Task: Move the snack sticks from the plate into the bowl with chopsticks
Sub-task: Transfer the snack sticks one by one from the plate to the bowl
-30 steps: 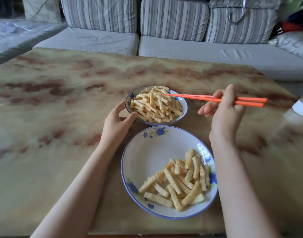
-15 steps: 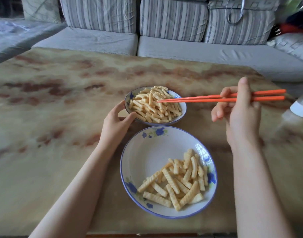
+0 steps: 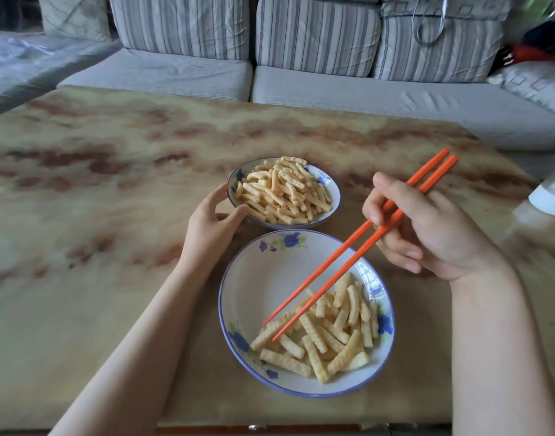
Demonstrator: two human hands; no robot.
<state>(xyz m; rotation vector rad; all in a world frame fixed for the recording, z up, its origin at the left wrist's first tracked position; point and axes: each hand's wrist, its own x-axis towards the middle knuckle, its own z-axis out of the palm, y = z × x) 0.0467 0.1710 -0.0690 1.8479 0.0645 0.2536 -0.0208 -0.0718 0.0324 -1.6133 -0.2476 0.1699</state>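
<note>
A white plate [image 3: 263, 278] with a blue rim and flowers sits near the table's front edge, with several ridged snack sticks [image 3: 329, 335] piled in its near right half. Just behind it stands a small bowl [image 3: 331, 188] heaped with the same sticks. My right hand [image 3: 427, 228] grips a pair of orange chopsticks [image 3: 339, 262]. Their tips point down left and rest among the sticks at the pile's left side, slightly apart. My left hand [image 3: 210, 228] cups the bowl's left rim, thumb and fingers touching it.
The marbled tan table [image 3: 112, 215] stretches left and back. A white object [image 3: 550, 196] stands at the right edge. A grey striped sofa [image 3: 301, 73] runs behind the table.
My right hand swung the chopsticks from level over the bowl down toward me. Their tips now sit in the plate's pile. The left hand stayed on the bowl.
</note>
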